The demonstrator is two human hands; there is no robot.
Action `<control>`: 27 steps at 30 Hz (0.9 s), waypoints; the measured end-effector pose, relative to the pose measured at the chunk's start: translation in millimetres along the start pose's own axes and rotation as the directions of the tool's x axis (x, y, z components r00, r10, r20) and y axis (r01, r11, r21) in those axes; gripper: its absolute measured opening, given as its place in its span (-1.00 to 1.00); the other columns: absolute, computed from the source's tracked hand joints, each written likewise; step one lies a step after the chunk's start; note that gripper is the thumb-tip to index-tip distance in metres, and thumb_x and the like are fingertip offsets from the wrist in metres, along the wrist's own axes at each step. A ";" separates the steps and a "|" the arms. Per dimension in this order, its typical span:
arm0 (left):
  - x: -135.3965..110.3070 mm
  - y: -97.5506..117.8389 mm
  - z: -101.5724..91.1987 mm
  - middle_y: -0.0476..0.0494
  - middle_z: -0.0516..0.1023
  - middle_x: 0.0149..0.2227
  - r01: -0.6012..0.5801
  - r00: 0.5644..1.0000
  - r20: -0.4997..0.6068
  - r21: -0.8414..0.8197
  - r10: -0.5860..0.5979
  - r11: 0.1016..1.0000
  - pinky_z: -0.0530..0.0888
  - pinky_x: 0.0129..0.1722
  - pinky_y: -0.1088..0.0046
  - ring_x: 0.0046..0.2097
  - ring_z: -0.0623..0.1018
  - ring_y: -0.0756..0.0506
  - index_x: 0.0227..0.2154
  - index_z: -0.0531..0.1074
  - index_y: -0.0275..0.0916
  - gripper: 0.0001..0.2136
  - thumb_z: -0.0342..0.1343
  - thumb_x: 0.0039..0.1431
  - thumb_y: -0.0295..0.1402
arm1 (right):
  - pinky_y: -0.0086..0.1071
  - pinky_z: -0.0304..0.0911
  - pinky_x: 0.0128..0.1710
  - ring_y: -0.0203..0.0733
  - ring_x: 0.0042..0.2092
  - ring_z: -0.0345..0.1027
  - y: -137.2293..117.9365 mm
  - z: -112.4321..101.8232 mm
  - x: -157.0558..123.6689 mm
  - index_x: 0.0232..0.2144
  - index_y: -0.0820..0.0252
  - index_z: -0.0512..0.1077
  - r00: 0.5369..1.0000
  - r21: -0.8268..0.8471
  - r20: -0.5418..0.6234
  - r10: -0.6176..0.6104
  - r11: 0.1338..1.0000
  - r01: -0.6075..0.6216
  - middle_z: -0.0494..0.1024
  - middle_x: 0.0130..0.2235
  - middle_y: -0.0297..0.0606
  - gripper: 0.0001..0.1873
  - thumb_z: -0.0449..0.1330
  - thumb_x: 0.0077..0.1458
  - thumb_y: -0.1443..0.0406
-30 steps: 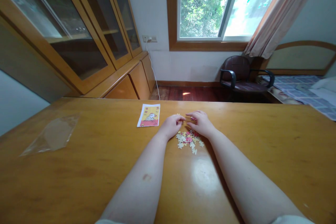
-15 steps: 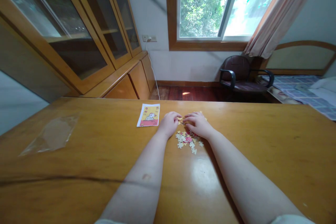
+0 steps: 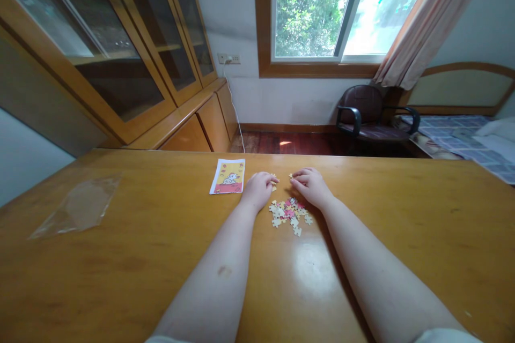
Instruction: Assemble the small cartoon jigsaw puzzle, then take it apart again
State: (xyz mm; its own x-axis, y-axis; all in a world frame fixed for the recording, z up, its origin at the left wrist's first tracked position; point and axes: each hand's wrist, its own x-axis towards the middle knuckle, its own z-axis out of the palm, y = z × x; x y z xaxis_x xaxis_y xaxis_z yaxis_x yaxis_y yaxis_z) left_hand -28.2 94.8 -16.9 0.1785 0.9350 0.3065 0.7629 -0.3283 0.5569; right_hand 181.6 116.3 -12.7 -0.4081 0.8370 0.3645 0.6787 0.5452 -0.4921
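A loose pile of jigsaw puzzle pieces point(image 3: 287, 213), white, pink and yellow, lies on the wooden table point(image 3: 161, 257) just this side of my hands. My left hand point(image 3: 259, 186) rests on the tabletop, its fingers bent together over a few yellow pieces point(image 3: 274, 188) that show partly at the fingertips. Between the thumb and fingers of my right hand point(image 3: 309, 185) a small yellow puzzle piece point(image 3: 290, 176) is pinched, beyond the pile. Left of my left hand lies a picture card point(image 3: 228, 177) with a white animal on yellow and pink.
A clear plastic bag point(image 3: 82, 203) lies flat at the table's left. Glass-doored cabinets point(image 3: 161, 37) stand along the left wall. Past the far edge are a dark office chair point(image 3: 370, 115), a bed point(image 3: 458, 131) and a window point(image 3: 316, 10).
My right hand has moved slightly right, away from my left hand, with a yellow piece now visible in its fingers. More of the pile shows. My left hand has barely moved.
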 end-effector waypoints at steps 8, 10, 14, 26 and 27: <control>0.0 6.1 -4.2 -0.07 0.59 -0.21 0.021 1.000 0.003 0.004 -0.021 1.000 0.41 -0.04 0.35 -0.11 0.50 -0.11 -0.33 0.55 -0.18 -0.75 0.01 0.07 -0.56 | -0.16 0.08 0.02 -0.11 -0.13 0.33 -6.2 -14.6 -3.0 -0.47 0.10 0.56 0.971 0.112 0.175 -0.161 0.983 0.143 0.55 -0.22 -0.24 -0.71 0.35 -0.13 0.03; -0.3 6.3 -4.7 -0.07 0.59 -0.21 0.027 1.000 0.004 0.003 -0.027 1.000 0.42 -0.05 0.34 -0.10 0.50 -0.12 -0.32 0.55 -0.18 -0.76 0.01 0.07 -0.55 | -0.15 0.09 0.00 -0.10 -0.14 0.32 -4.4 -19.4 -4.5 -0.41 0.10 0.56 0.970 0.051 0.217 -0.111 0.993 0.103 0.54 -0.25 -0.24 -0.63 0.40 -0.25 0.01; -0.6 4.5 -3.7 -0.07 0.58 -0.20 0.036 0.999 -0.007 -0.008 -0.036 0.999 0.42 -0.06 0.34 -0.11 0.50 -0.12 -0.32 0.55 -0.18 -0.75 -0.01 0.07 -0.54 | -0.22 0.14 -0.06 -0.13 -0.19 0.34 -5.1 -25.8 -5.3 -0.44 0.10 0.56 0.950 0.016 0.311 -0.034 0.999 0.031 0.55 -0.34 -0.29 -0.69 0.43 -0.27 0.10; -0.7 6.3 -5.3 -0.07 0.58 -0.21 0.045 0.999 -0.001 -0.011 -0.045 0.999 0.42 -0.06 0.34 -0.10 0.49 -0.13 -0.31 0.55 -0.18 -0.74 -0.03 0.08 -0.52 | -0.43 0.20 -0.47 -0.29 -0.49 0.32 -3.9 -17.1 -7.4 -0.53 0.22 0.49 0.908 0.274 0.392 0.147 0.924 -0.268 0.50 -0.55 -0.32 -0.74 0.33 -0.15 0.12; -0.8 6.0 -5.2 -0.07 0.58 -0.21 0.044 0.999 -0.001 -0.012 -0.044 0.999 0.42 -0.06 0.34 -0.10 0.50 -0.13 -0.31 0.55 -0.18 -0.74 -0.03 0.08 -0.52 | -0.43 0.20 -0.47 -0.29 -0.48 0.32 -2.7 -16.4 -6.9 -0.53 0.22 0.49 0.916 0.284 0.371 0.152 0.920 -0.268 0.51 -0.54 -0.31 -0.74 0.31 -0.14 0.12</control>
State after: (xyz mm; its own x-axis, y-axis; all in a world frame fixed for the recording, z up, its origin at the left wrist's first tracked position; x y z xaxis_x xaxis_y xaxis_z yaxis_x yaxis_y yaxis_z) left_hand -27.1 91.4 -9.9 0.1438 0.9484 0.2826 0.7626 -0.2882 0.5792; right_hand 192.6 108.2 -0.9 -0.4971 0.8670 -0.0347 0.5608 0.2905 -0.7753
